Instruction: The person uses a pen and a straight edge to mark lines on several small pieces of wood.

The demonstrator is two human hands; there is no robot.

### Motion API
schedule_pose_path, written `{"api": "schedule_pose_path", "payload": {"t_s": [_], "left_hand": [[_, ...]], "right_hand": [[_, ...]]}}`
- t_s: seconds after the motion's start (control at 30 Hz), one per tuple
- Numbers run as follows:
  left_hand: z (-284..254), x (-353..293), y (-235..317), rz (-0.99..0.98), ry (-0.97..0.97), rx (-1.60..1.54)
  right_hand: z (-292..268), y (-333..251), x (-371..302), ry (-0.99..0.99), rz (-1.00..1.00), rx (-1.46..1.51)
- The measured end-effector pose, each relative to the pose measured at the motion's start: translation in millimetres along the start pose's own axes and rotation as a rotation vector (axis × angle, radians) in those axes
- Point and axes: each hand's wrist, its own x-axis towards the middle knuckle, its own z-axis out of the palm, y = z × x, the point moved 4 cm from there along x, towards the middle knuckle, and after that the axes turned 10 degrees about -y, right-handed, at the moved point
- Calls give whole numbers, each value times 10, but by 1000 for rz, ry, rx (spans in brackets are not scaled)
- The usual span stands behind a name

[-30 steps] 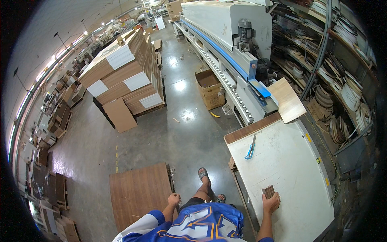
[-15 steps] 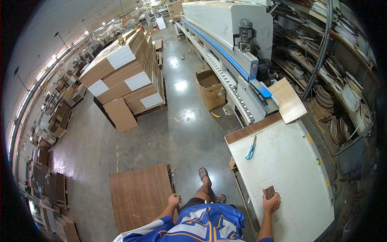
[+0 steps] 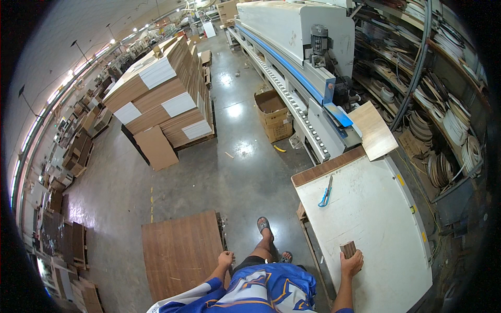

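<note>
My right hand (image 3: 352,264) rests on the white worktable (image 3: 376,219) near its front edge, fingers touching a small brown wooden block (image 3: 348,249). My left hand (image 3: 226,259) hangs at my side, loosely closed, close to the right edge of a stack of brown wood-grain panels (image 3: 180,253) on the floor. A blue-handled utility knife (image 3: 326,192) lies further up the table. A light wooden panel (image 3: 372,130) sits at the machine's outfeed, overhanging the table's far corner.
A long white and blue edge-banding machine (image 3: 297,57) runs along the right. Shelves with coiled edging strips (image 3: 449,130) stand behind it. An open cardboard box (image 3: 272,113) and a tall stack of boards (image 3: 162,99) stand on the concrete floor.
</note>
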Motion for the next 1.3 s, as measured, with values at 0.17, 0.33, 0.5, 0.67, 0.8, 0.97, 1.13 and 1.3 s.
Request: {"api": "schedule_pose_path", "payload": {"t_s": [0.17,0.33,0.5,0.67,0.8,0.97,1.13,1.3], "left_hand": [[-3,-33,45,26,12,-12],[13,-78,109,29,-4,-56],[30,6,44,12,-54,-107],[37,111,-9,66,-53,-121],[40,183,-55,7,-27,-59],[29,259,-87,55,-12,-43],[3,284,-111,43,-10,-29],[-10,294,-116,15,-55,-76]], "right_hand": [[-11,-2,-4,0,3,-3],[-52,-21,-19,-7,14,-3],[-84,-54,-32,27,-23,8],[-72,-31,-19,13,-11,-25],[-69,-27,0,20,-15,-29],[-81,-44,-1,33,-26,-32],[-79,-46,-14,41,-16,-37],[-70,-52,-30,68,-61,-24]]}}
